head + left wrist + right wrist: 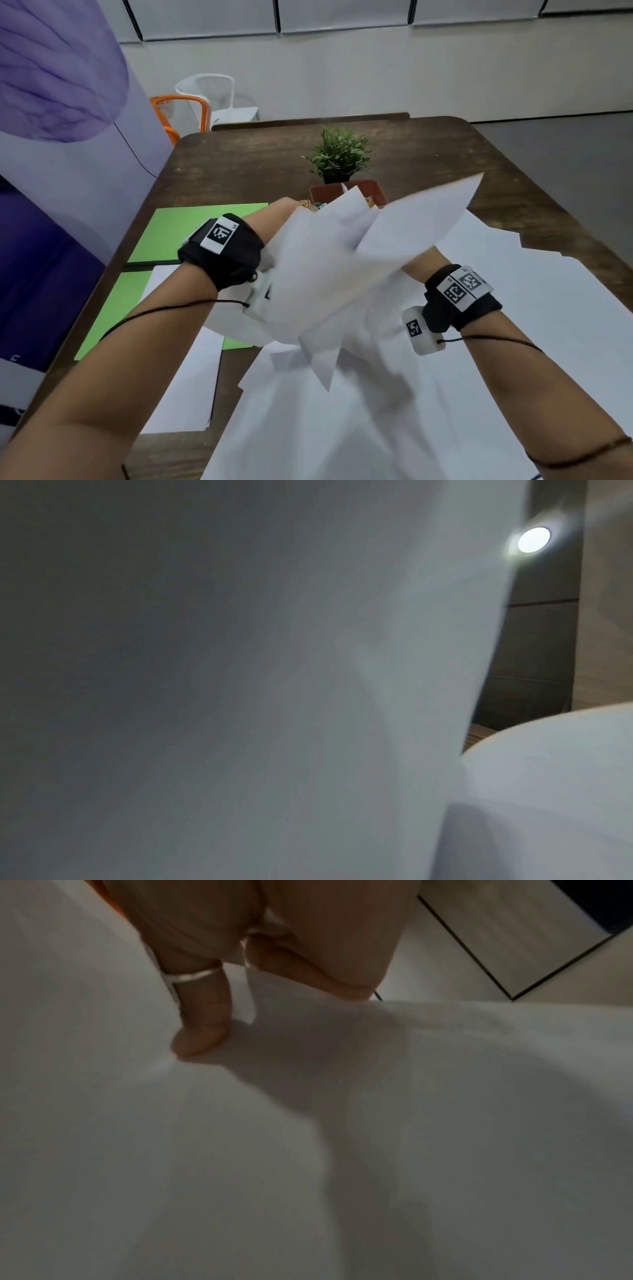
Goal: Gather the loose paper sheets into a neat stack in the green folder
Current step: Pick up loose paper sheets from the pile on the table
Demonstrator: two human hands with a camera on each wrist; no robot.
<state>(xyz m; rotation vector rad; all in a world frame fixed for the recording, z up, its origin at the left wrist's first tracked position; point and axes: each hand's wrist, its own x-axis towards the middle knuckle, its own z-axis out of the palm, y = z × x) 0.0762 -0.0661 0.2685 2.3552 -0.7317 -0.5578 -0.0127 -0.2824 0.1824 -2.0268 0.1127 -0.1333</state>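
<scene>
I hold a loose, fanned bundle of white paper sheets (329, 274) up above the table with both hands. My left hand (284, 214) grips its left side, fingers hidden behind the sheets. My right hand (416, 262) grips the right side from below. In the right wrist view a ringed finger (202, 1031) presses on the paper (342, 1150), with the other fingers behind a sheet edge. Paper (240, 669) fills the left wrist view. The green folder (191, 236) lies open at the table's left, with sheets (185, 377) on its near half.
More loose sheets (548, 308) cover the right and near parts of the dark wooden table (239, 164). A small potted plant (339, 154) and a brown tray (373, 190) stand just behind the bundle. A purple banner (51, 137) and an orange chair (181, 113) stand at the left.
</scene>
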